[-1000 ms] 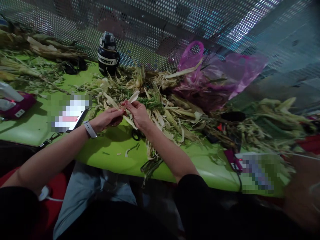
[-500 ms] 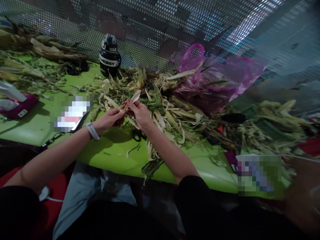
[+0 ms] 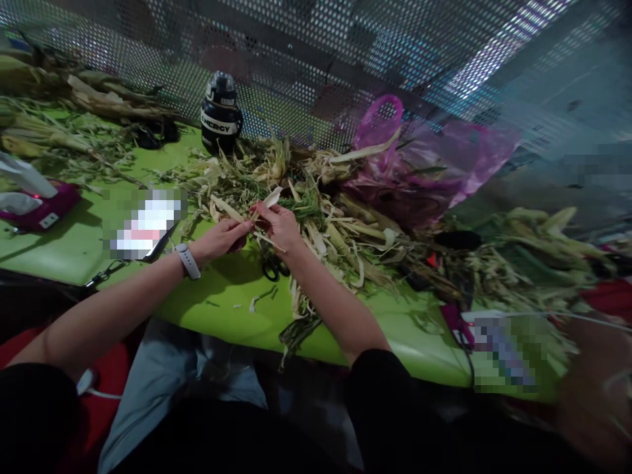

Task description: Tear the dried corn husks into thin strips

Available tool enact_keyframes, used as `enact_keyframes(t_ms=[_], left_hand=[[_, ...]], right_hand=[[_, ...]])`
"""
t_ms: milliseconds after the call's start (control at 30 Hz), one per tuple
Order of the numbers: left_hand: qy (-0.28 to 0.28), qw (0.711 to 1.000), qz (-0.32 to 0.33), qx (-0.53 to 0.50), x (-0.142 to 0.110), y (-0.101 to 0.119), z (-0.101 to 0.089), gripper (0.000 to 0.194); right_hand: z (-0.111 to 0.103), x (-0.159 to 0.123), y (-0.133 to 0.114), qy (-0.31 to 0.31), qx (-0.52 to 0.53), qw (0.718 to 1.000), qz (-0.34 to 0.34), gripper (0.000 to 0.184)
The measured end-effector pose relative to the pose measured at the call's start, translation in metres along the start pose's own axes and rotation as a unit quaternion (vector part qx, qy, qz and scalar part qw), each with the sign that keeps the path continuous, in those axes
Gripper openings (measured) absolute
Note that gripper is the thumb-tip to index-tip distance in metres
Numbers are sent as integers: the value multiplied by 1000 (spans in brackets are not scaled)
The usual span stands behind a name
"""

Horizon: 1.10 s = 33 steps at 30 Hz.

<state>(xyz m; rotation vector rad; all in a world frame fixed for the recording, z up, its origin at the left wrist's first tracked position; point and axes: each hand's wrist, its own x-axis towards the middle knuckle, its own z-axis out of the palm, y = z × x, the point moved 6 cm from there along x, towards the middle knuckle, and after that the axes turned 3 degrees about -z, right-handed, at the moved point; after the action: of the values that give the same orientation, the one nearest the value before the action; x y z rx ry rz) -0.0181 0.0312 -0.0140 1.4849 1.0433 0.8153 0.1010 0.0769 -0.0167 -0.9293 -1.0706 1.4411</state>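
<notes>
My left hand (image 3: pixel 223 238), with a pale watch on its wrist, pinches the lower end of a pale dried corn husk (image 3: pixel 272 197). My right hand (image 3: pixel 282 227) grips the same husk just above, and its broad tip sticks up past my fingers. The two hands nearly touch over the near edge of a heap of husks and dry greenery (image 3: pixel 340 230). Below my right wrist lie the black loop handles of what look like scissors (image 3: pixel 270 268), partly hidden.
Behind the heap stand a dark bottle (image 3: pixel 220 122) and a pink plastic bag (image 3: pixel 419 178) against perforated metal. A lit phone (image 3: pixel 148 224) lies left on the green table (image 3: pixel 217 309), near a purple power strip (image 3: pixel 47 207). Another person's blurred arm (image 3: pixel 597 375) shows at right.
The view has shifted slightly. Both hands stay on the husk; my left fingers have straightened a little along it, and the husk leans slightly more to the right.
</notes>
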Motion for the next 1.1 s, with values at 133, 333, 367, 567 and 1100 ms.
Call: enact_keyframes(t_ms=[133, 333, 367, 567, 1100], left_hand=[[47, 994, 57, -80, 0, 5, -10, 36], [-9, 996, 67, -50, 1, 3, -6, 34], [-18, 997, 62, -52, 1, 3, -4, 35], [-73, 995, 38, -64, -1, 1, 2, 40], [11, 985, -21, -170, -1, -2, -7, 39]], right_hand=[[-3, 2, -14, -30, 18, 999, -17, 22], [7, -2, -9, -98, -37, 994, 27, 28], [10, -3, -8, -110, -34, 993, 25, 30], [17, -11, -6, -83, -31, 995, -35, 29], [14, -7, -11, -113, -41, 993, -14, 36]])
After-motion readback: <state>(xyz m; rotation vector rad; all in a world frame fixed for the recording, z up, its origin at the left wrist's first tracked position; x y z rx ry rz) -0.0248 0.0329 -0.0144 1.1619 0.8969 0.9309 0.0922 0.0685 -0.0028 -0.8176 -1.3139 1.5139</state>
